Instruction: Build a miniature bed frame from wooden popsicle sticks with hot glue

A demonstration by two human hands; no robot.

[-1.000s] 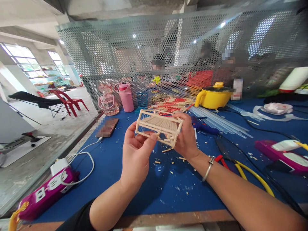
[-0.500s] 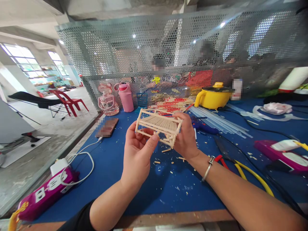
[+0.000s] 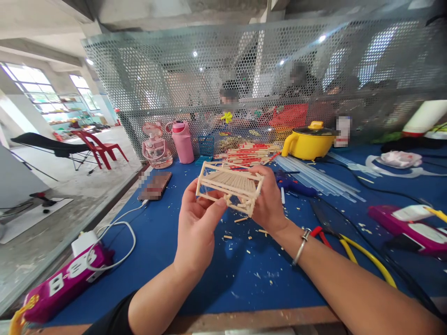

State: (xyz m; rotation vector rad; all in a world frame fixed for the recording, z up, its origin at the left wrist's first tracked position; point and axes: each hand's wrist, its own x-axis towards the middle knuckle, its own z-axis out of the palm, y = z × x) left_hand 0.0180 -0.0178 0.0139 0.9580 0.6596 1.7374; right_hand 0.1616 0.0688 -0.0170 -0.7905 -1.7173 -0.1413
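A small wooden stick frame (image 3: 228, 184), boxy with a slatted panel of thin sticks, is held tilted above the blue table. My left hand (image 3: 200, 218) grips its left and lower side, thumb pressed on the lower front bar. At its right end my right hand (image 3: 268, 200) is closed around the corner; some of those fingers are hidden behind the frame. Fine glue-like strands cling to the sticks. Beyond the frame lies a pile of red-marked wooden sticks (image 3: 247, 154). A blue glue gun (image 3: 296, 185) rests right of my right hand.
Pliers with red and yellow handles (image 3: 363, 253) lie by my right forearm. Clear glue sticks (image 3: 314, 177) and a yellow pot (image 3: 310, 143) stand farther back. On the left are a phone (image 3: 157, 185), a pink bottle (image 3: 183, 143) and a purple power strip (image 3: 66, 279). Wood scraps litter the blue surface.
The stick frame has tipped slightly, so more of its slatted panel shows. My left thumb has shifted a little left along the lower bar; both hands keep hold.
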